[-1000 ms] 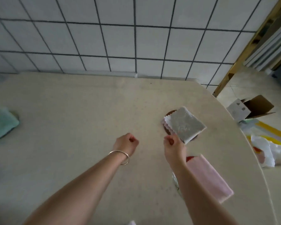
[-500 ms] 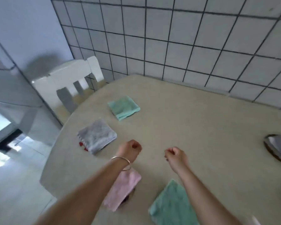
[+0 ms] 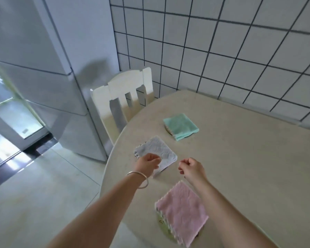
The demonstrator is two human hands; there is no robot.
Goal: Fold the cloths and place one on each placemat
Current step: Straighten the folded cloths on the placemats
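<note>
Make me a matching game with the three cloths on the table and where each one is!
Things:
1. green cloth
2. grey cloth
3. pink cloth

Places:
A. closest to the camera, at the table's near edge
B. under the left hand
C. farthest back, nearest the white chair

Pairs: 1-C, 2-B, 3-A

head view, looking down, table (image 3: pixel 240 158) close
</note>
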